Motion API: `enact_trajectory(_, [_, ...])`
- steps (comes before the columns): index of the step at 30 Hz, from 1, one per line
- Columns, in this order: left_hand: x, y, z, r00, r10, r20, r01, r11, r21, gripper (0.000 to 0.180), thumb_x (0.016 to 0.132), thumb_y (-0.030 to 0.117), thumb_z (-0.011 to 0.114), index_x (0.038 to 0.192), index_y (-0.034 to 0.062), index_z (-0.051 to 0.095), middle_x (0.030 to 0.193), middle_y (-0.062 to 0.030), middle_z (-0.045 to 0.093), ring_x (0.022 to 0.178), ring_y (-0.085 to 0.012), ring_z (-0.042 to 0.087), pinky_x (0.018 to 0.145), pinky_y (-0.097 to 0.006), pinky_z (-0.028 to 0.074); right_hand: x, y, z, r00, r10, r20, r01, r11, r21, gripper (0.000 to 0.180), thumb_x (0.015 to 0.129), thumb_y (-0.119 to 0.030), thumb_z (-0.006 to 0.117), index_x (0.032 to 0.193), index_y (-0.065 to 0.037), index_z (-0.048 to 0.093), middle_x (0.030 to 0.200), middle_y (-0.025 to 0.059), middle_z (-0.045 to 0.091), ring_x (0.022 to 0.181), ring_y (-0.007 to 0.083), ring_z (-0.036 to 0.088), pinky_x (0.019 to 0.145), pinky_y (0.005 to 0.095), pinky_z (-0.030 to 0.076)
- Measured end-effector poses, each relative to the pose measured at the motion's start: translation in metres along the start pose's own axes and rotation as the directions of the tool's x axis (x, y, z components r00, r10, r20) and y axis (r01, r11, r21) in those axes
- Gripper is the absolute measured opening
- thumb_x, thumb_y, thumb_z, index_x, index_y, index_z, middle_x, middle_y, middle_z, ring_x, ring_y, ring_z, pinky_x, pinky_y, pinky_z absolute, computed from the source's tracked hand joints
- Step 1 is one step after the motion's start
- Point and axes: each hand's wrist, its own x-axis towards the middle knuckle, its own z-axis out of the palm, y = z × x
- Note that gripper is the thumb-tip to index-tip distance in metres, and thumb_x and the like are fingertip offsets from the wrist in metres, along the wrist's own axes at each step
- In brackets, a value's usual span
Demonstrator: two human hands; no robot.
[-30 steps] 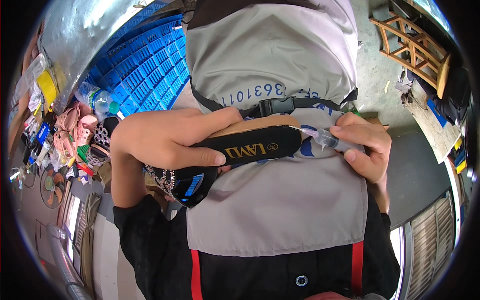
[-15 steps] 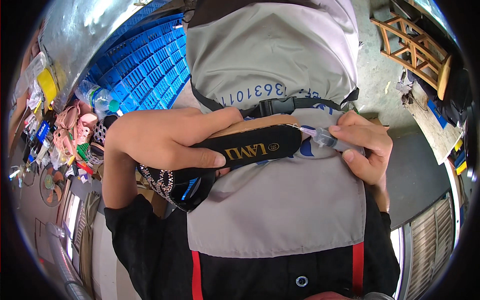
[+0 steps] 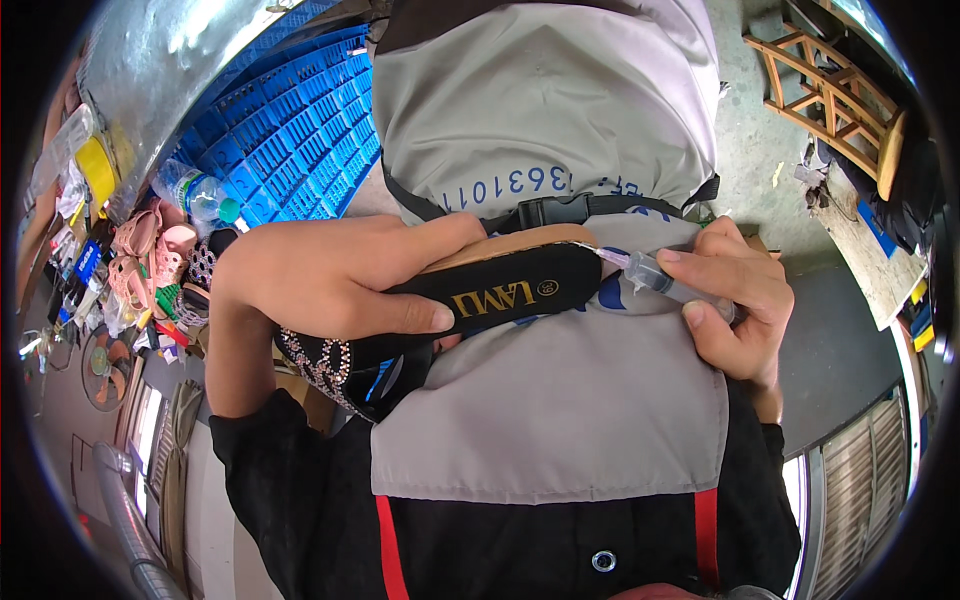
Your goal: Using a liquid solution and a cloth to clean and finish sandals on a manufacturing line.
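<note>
The left hand [image 3: 335,280] has its fingers closed around a black sandal [image 3: 515,285], thumb flat on the dark insole and forefinger along the tan sole edge; the sandal lies slantwise over the grey apron [image 3: 550,420], its studded strap [image 3: 328,365] toward the near left. The right hand [image 3: 740,295] has thumb and forefinger pinched on a clear syringe [image 3: 648,274]. Its pale nozzle [image 3: 613,257] points left at the edge of the sandal's rounded right end (whether it touches is hard to tell). The left wrist is bent, back of the hand up; the right hand comes from the near right.
</note>
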Motion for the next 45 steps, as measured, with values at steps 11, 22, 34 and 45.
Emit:
enact_trajectory(11, [0.003, -0.009, 0.000, 0.999, 0.043, 0.002, -0.043, 0.999, -0.005, 0.029, 0.098, 0.013, 0.058, 0.120, 0.0014, 0.043, 0.089, -0.0113, 0.070, 0.078, -0.0273, 0.067, 0.067, -0.036, 0.049, -0.004, 0.002, 0.000, 1.000, 0.001, -0.012, -0.001, 1.000, 0.005, 0.047, 0.064, -0.001, 0.065, 0.109, 0.000, 0.075, 0.088, 0.0082, 0.074, 0.057, 0.0189, 0.048, 0.062, 0.0314, 0.039])
enact_trajectory(22, [0.004, -0.007, -0.001, 1.000, -0.012, 0.027, 0.011, 1.000, 0.023, 0.038, 0.099, 0.015, 0.062, 0.124, -0.0039, 0.042, 0.097, -0.0141, 0.067, 0.088, -0.0189, 0.065, 0.074, -0.032, 0.051, -0.006, -0.002, 0.000, 1.000, 0.026, -0.002, -0.026, 0.999, -0.021, 0.048, 0.064, 0.000, 0.065, 0.111, 0.000, 0.073, 0.095, 0.0095, 0.075, 0.057, 0.0186, 0.048, 0.063, 0.0319, 0.037])
enact_trajectory(34, [0.003, -0.015, 0.004, 1.000, -0.010, -0.004, 0.010, 1.000, -0.018, 0.041, 0.098, 0.018, 0.064, 0.124, -0.0044, 0.043, 0.095, -0.0129, 0.062, 0.085, -0.0167, 0.060, 0.072, -0.031, 0.048, -0.009, -0.001, 0.003, 0.998, 0.059, -0.019, -0.058, 0.998, 0.013, 0.046, 0.065, 0.000, 0.065, 0.110, 0.001, 0.073, 0.102, 0.0110, 0.076, 0.060, 0.0188, 0.052, 0.066, 0.0313, 0.039])
enact_trajectory(45, [0.005, -0.019, 0.003, 1.000, 0.005, -0.001, -0.005, 0.999, -0.041, 0.040, 0.098, 0.018, 0.064, 0.124, -0.0046, 0.043, 0.095, -0.0130, 0.061, 0.086, -0.0165, 0.059, 0.072, -0.030, 0.048, -0.009, -0.001, 0.003, 0.998, 0.064, -0.017, -0.064, 0.998, 0.018, 0.045, 0.065, 0.000, 0.065, 0.109, 0.001, 0.073, 0.105, 0.0121, 0.076, 0.061, 0.0193, 0.055, 0.068, 0.0316, 0.040])
